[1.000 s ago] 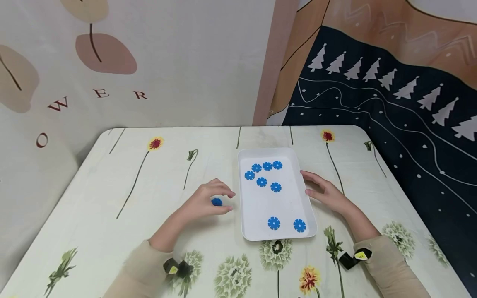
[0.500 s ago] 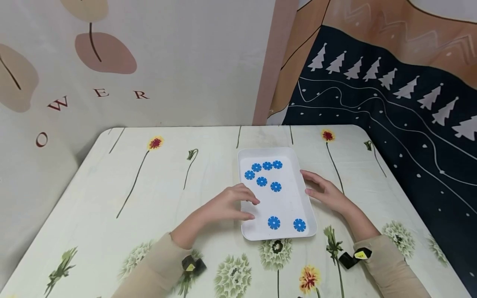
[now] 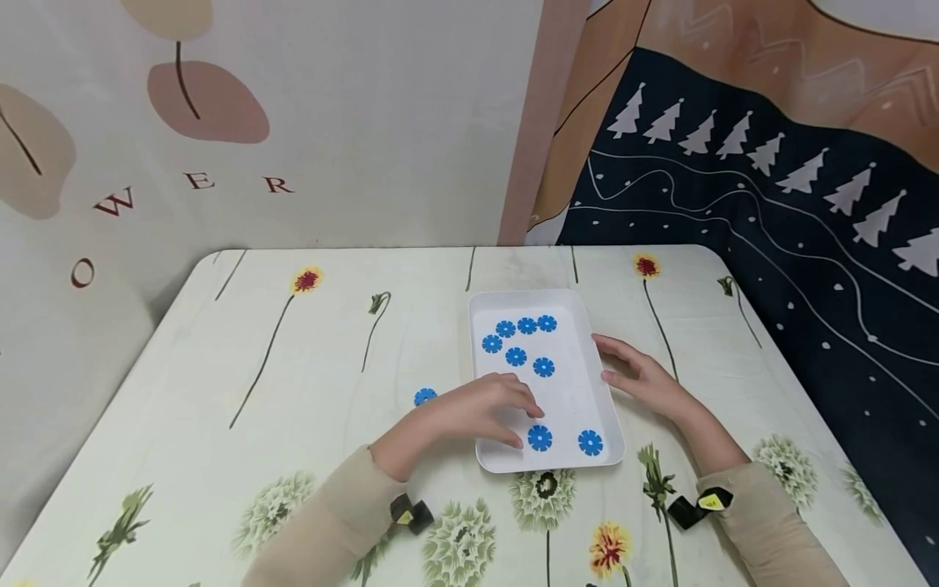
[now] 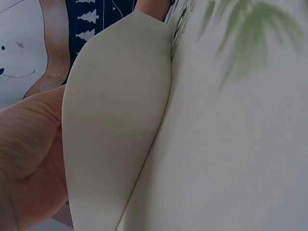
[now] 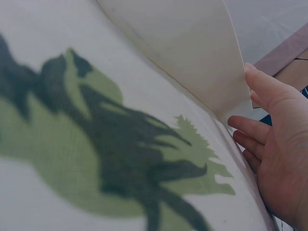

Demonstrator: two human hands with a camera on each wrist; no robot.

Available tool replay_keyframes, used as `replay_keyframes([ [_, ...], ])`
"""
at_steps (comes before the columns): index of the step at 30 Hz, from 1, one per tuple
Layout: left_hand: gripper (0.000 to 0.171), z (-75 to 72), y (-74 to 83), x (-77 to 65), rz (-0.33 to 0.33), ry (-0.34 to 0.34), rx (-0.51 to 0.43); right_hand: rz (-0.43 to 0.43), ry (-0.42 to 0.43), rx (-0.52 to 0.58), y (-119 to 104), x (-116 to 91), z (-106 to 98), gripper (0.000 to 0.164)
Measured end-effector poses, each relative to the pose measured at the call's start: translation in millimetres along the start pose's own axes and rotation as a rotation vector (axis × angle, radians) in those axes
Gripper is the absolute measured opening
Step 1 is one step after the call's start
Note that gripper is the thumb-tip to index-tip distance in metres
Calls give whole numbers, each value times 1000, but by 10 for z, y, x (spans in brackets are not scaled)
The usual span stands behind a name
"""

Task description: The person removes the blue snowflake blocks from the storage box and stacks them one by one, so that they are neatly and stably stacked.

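A white tray (image 3: 565, 399) lies on the table with several blue notched discs in it. My left hand (image 3: 477, 408) reaches over the tray's left rim. Its thumb and fingers are apart, beside a blue disc (image 3: 540, 438) near the front, with nothing seen between them. Another blue disc (image 3: 590, 443) lies to the right of that one. My right hand (image 3: 649, 383) rests against the tray's right side with fingers extended. In the right wrist view the thumb touches the tray wall (image 5: 192, 48). The left wrist view shows the palm (image 4: 29, 159) behind the tray wall (image 4: 115, 120).
One blue disc (image 3: 425, 396) lies on the table left of the tray, partly hidden behind my left forearm. Several more discs, among them one disc (image 3: 544, 367), sit in the tray's far half. A flowered cloth (image 3: 183, 391) covers the table.
My left hand has moved right, from around the loose disc on the table to over the tray beside the front disc. My right hand has stayed at the tray's side.
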State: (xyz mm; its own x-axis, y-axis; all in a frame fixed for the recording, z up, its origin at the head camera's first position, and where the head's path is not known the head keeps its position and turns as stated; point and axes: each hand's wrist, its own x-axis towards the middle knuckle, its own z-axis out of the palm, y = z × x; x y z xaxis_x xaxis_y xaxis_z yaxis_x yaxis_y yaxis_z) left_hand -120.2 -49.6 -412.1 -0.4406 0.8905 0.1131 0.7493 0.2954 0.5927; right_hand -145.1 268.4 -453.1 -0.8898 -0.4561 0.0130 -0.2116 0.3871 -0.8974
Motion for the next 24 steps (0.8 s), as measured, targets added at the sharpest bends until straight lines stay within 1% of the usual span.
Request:
replay_keyframes([
  [6,44,16,31,126,-30,-90,62,8,-1,-20,9,-2,-2,59],
  [11,47,53,37,198,-66,-153,115,4,-1,-10,4,2,0,59],
  [15,47,72,37,227,-66,-161,132,-13,-1,0,6,3,-1,59],
  [18,45,86,48,241,-62,-155,160,-24,1,-4,8,4,-2,58],
  [24,39,128,74,256,-101,-149,201,-22,5,-4,-2,1,4,58],
])
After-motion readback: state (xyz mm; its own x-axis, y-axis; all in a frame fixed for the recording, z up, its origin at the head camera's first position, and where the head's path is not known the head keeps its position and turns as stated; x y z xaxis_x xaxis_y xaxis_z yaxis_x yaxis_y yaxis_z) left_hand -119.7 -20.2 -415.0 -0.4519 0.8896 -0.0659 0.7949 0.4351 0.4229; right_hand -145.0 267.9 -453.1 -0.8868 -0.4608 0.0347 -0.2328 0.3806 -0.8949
